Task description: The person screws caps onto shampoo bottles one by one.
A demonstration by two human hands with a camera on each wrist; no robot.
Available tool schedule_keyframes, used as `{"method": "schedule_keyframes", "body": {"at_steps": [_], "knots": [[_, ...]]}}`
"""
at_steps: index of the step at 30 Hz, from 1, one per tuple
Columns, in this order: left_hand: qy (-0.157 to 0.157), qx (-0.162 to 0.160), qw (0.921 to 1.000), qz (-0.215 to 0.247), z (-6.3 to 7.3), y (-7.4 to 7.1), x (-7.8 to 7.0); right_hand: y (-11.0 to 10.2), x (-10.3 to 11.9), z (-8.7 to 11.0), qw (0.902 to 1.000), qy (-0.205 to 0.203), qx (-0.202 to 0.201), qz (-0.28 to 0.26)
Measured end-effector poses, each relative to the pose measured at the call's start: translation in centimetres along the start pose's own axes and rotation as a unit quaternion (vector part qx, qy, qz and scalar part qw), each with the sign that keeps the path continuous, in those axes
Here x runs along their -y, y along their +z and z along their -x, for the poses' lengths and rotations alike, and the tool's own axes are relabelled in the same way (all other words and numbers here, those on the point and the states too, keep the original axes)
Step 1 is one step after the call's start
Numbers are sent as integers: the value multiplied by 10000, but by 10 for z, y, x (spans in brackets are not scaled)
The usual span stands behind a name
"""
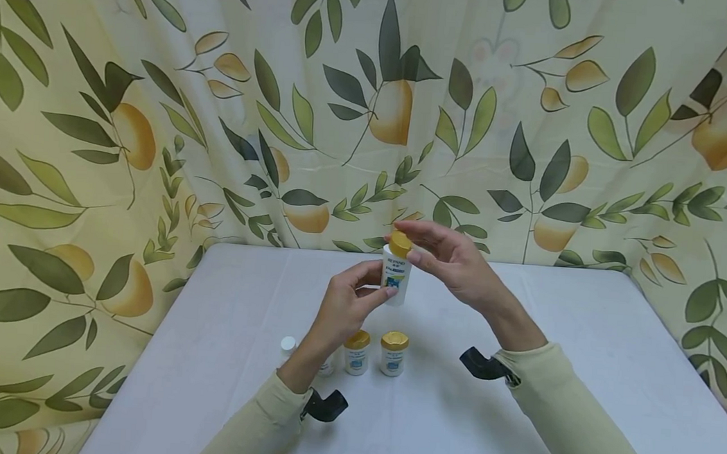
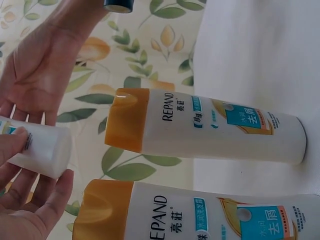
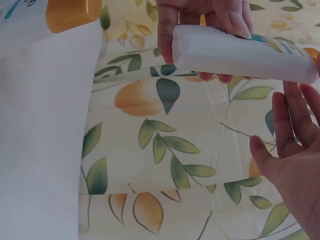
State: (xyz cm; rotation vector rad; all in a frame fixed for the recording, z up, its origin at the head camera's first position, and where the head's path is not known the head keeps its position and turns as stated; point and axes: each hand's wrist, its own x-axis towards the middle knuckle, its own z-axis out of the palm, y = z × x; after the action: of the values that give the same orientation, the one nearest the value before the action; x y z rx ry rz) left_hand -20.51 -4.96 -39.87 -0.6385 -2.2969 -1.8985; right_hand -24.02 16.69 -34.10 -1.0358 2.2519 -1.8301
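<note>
Raised above the table is a white shampoo bottle (image 1: 395,267) with a gold cap and a blue-and-yellow label. My left hand (image 1: 349,299) grips its lower body, thumb across the front and fingers behind. At the top, my right hand (image 1: 455,264) holds the gold cap (image 1: 401,242) between thumb and index finger. Its other fingers (image 3: 281,120) extend loosely below the bottle in the right wrist view. Below stand two similar gold-capped bottles, one nearer the middle (image 1: 394,354) and one beside it (image 1: 356,353). Both carry REPAND labels in the left wrist view.
A white-capped bottle (image 1: 288,346) and another bottle (image 1: 326,367) stand farther left, partly hidden by my left forearm. All rest on a white-covered table (image 1: 514,417). A leaf-and-fruit patterned curtain (image 1: 370,116) hangs behind it. Black straps and mounts (image 1: 326,406) sit at both wrists.
</note>
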Motion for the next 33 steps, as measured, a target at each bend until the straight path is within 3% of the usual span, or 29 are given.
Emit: {"method": "schedule_keyframes", "body": {"at_steps": [6,16,33], "knots": [[6,11,10000,8,0,0,-1,1,1,1,9998,75,-147,58],[29,64,10000,44,-3,-3,1,-5,0,0,9998,178,-57,24],[-59,-15,10000,-10,-1,-1,1,1,-2,2,9991,51,-348,255]]}}
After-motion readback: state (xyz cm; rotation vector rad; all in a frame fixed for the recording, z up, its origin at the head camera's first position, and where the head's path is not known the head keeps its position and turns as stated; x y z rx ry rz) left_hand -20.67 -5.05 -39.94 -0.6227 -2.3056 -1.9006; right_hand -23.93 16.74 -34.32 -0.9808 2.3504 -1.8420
